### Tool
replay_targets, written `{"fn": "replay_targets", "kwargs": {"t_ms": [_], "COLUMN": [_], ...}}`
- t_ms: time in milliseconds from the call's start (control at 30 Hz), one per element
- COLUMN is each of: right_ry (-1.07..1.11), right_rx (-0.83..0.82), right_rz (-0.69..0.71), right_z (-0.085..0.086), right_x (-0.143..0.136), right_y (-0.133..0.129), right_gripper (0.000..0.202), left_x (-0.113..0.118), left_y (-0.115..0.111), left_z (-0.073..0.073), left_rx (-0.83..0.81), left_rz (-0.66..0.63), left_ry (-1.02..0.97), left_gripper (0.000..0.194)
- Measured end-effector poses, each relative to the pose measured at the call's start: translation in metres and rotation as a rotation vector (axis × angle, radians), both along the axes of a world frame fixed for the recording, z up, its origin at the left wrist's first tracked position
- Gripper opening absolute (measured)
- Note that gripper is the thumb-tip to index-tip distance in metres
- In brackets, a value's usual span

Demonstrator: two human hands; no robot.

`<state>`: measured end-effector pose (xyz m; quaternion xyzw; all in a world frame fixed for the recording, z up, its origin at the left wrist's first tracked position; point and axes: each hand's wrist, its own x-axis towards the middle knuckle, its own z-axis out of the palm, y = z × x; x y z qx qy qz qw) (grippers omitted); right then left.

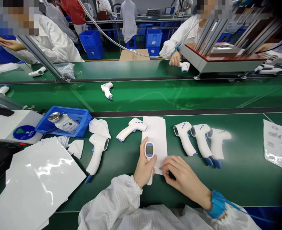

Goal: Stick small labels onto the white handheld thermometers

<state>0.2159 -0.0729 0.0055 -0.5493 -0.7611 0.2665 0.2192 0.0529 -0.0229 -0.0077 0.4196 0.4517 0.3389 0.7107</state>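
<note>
My left hand (144,166) is wrapped round a white infrared thermometer (149,149) whose small screen faces me, above a white paper sheet (159,137). Just right of it, my right hand (178,174) has its fingers curled together over the sheet's lower right edge; whether anything is between the fingertips is hidden. A thermometer (132,127) lies by the sheet's upper left side, and another (97,153) farther left. To the right, three thermometers lie in a row, the nearest one (185,137) beside the sheet.
A blue tray (85,123) with a bottle (65,123) stands at the left, above glossy white sheets (40,179). A plastic bag (278,145) lies far right. Beyond runs a green belt (141,95) carrying a thermometer (106,90). Across it, a co-worker's hand (175,58) holds another.
</note>
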Motion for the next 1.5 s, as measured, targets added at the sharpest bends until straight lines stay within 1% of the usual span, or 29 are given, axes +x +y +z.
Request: {"fn": "replay_targets", "kwargs": {"t_ms": [67,167,200,267,367,433,500,567,633,667,733,800,867,933,967,1033,1133,1233,1333,1433,1500], "right_ry": [0.110,0.371,0.435,0.488,0.462,0.414,0.364,0.355,0.322,0.280,0.134,0.092,0.097,0.128,0.155,0.223,0.302,0.303,0.141,-0.135,-0.249], "right_rx": [-0.173,-0.505,-0.575,-0.617,-0.534,-0.452,-0.396,-0.400,-0.355,-0.287,-0.067,0.001,0.022,0.054,0.080,0.146,0.223,0.262,0.385,0.548,0.593], "right_rz": [0.045,0.018,-0.002,-0.059,-0.145,-0.161,-0.091,0.059,0.174,0.185,0.125,0.072,0.059,0.069,0.071,0.071,0.127,0.226,0.370,0.528,0.583], "right_z": [0.015,0.032,0.035,0.037,0.034,0.036,0.041,0.046,0.046,0.043,0.030,0.013,-0.002,-0.008,-0.008,0.000,0.023,0.047,0.062,0.068,0.069], "right_x": [0.003,0.009,0.010,0.007,-0.006,-0.020,-0.038,-0.061,-0.090,-0.107,-0.142,-0.176,-0.203,-0.220,-0.226,-0.235,-0.251,-0.273,-0.295,-0.308,-0.311], "right_y": [-0.005,-0.005,-0.002,0.006,0.026,0.043,0.064,0.091,0.124,0.142,0.177,0.207,0.230,0.246,0.253,0.263,0.273,0.275,0.274,0.273,0.274], "right_gripper": [0.017,0.015,0.013,0.009,0.008,0.009,0.008,0.008,0.013,0.015,0.013,0.014,0.015,0.017,0.018,0.017,0.017,0.013,0.014,0.022,0.025], "left_x": [0.000,0.000,0.000,-0.002,-0.010,-0.020,-0.034,-0.053,-0.074,-0.085,-0.106,-0.125,-0.141,-0.155,-0.161,-0.172,-0.185,-0.193,-0.197,-0.199,-0.200], "left_y": [0.000,0.001,0.001,0.001,0.001,0.002,0.003,0.005,0.005,0.005,0.003,-0.001,-0.006,-0.011,-0.014,-0.017,-0.016,-0.011,-0.008,-0.008,-0.009], "left_z": [0.000,0.003,0.005,0.012,0.025,0.034,0.042,0.050,0.058,0.062,0.069,0.074,0.076,0.077,0.076,0.075,0.073,0.071,0.069,0.067,0.066], "left_rx": [0.003,-0.001,-0.015,-0.051,-0.072,-0.039,0.018,0.074,0.112,0.118,0.114,0.096,0.084,0.075,0.069,0.054,0.042,0.043,0.051,0.051,0.055], "left_rz": [-0.005,0.010,0.021,0.054,0.087,0.121,0.214,0.359,0.506,0.566,0.658,0.722,0.795,0.865,0.896,0.938,0.966,0.923,0.885,0.887,0.886], "left_ry": [0.003,-0.007,-0.021,-0.076,-0.198,-0.241,-0.218,-0.156,-0.079,-0.044,0.003,0.023,0.035,0.045,0.043,0.019,-0.031,-0.028,-0.009,-0.019,-0.019], "left_gripper": [0.064,0.063,0.064,0.068,0.074,0.077,0.077,0.077,0.078,0.078,0.080,0.082,0.081,0.081,0.081,0.082,0.083,0.082,0.080,0.080,0.080]}}
